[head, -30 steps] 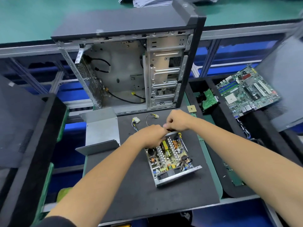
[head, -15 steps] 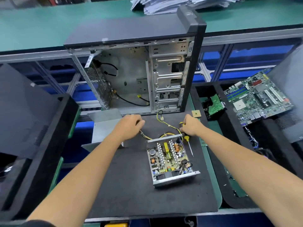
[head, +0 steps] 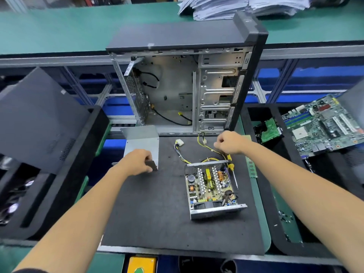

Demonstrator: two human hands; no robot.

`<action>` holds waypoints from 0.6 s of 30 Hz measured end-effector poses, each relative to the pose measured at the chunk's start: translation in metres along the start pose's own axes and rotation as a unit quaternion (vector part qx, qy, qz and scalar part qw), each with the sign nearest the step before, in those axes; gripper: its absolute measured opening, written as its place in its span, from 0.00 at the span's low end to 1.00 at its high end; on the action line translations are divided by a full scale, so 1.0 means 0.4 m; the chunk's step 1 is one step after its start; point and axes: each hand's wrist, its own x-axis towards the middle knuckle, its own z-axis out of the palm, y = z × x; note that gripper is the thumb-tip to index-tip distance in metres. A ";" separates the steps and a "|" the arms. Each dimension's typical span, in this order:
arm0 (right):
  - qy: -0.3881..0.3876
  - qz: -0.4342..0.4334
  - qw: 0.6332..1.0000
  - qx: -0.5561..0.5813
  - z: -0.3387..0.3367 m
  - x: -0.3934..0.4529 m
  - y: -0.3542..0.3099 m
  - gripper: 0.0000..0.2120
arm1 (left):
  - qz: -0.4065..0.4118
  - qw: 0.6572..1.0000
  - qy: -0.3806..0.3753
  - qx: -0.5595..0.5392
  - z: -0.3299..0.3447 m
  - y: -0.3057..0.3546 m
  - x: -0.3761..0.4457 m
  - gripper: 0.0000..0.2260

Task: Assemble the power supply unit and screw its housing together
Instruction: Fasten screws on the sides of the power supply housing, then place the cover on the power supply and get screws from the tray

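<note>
While the open power supply (head: pixel 211 191) lay on the black mat (head: pixel 157 213), the left hand (head: pixel 137 161) gripped the metal cover (head: pixel 142 146) beside it; the right hand (head: pixel 229 142) pinched yellow wires (head: pixel 208 148).

An electronics assembly workshop: a stripped computer case (head: pixel 189 85) stands open just beyond the fingers (head: pixel 220 143) on a black anti-static mat (head: pixel 157 213). Right of them, a bare motherboard (head: pixel 323 125) rests in dark foam trays (head: pixel 262 194). Green counter (head: pixel 59 26) surfaces, a paperwork stack (head: pixel 236 6) and aluminium framing (head: pixel 275 89) run behind.
</note>
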 end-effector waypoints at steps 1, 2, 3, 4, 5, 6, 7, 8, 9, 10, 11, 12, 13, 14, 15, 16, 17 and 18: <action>0.023 -0.004 1.000 -0.005 -0.003 -0.005 -0.006 0.17 | -0.010 1.000 0.013 -0.002 0.001 0.000 -0.002 0.10; 0.043 -0.010 0.999 -0.009 -0.003 -0.010 -0.013 0.16 | -0.022 0.999 0.031 -0.002 0.002 0.001 -0.006 0.11; 0.054 -0.017 0.998 -0.011 -0.004 -0.015 -0.022 0.14 | -0.030 0.998 0.050 0.006 0.003 0.003 -0.010 0.13; 0.059 -0.026 0.998 -0.011 -0.005 -0.019 -0.031 0.13 | -0.037 0.997 0.070 0.018 0.004 0.007 -0.014 0.15; 0.063 -0.036 0.997 -0.009 -0.006 -0.023 -0.038 0.12 | -0.043 0.994 0.093 0.027 0.001 0.012 -0.018 0.16; 0.073 -0.047 0.996 -0.006 -0.006 -0.024 -0.045 0.11 | -0.049 0.992 0.117 0.028 -0.007 0.019 -0.023 0.16; 0.091 -0.055 0.994 -0.006 -0.006 -0.027 -0.051 0.11 | -0.051 0.989 0.139 0.027 -0.019 0.028 -0.027 0.14; 0.116 -0.061 0.991 -0.010 -0.007 -0.029 -0.058 0.11 | -0.049 0.987 0.153 0.025 -0.035 0.037 -0.030 0.12; 0.143 -0.066 0.987 -0.013 -0.010 -0.031 -0.066 0.10 | -0.042 0.986 0.160 0.025 -0.052 0.047 -0.033 0.11; 0.164 -0.071 0.984 -0.006 -0.014 -0.034 -0.074 0.10 | -0.033 0.986 0.162 0.023 -0.071 0.056 -0.036 0.12; 0.175 -0.081 0.981 0.010 -0.018 -0.037 -0.082 0.10 | -0.023 0.987 0.161 0.019 -0.092 0.066 -0.041 0.15; 0.177 -0.092 0.980 0.022 -0.021 -0.039 -0.089 0.10 | -0.010 0.987 0.163 0.008 -0.114 0.075 -0.048 0.17; 0.175 -0.104 0.979 0.024 -0.024 -0.041 -0.097 0.10 | 0.006 0.985 0.170 -0.010 -0.136 0.083 -0.055 0.18; 0.168 -0.112 0.979 0.022 -0.028 -0.042 -0.104 0.09 | 0.021 0.983 0.179 -0.033 -0.157 0.090 -0.063 0.19; 0.159 -0.117 0.980 0.024 -0.031 -0.042 -0.112 0.08 | 0.033 0.980 0.187 -0.058 -0.177 0.097 -0.072 0.19; 0.150 -0.122 0.981 0.033 -0.034 -0.043 -0.119 0.08 | 0.040 0.977 0.192 -0.088 -0.195 0.104 -0.082 0.19; 0.143 -0.128 0.980 0.047 -0.038 -0.043 -0.126 0.07 | 0.045 0.971 0.195 -0.128 -0.210 0.111 -0.090 0.18; 0.137 -0.133 0.979 0.065 -0.042 -0.042 -0.133 0.07 | 0.044 0.963 0.191 -0.186 -0.223 0.118 -0.098 0.16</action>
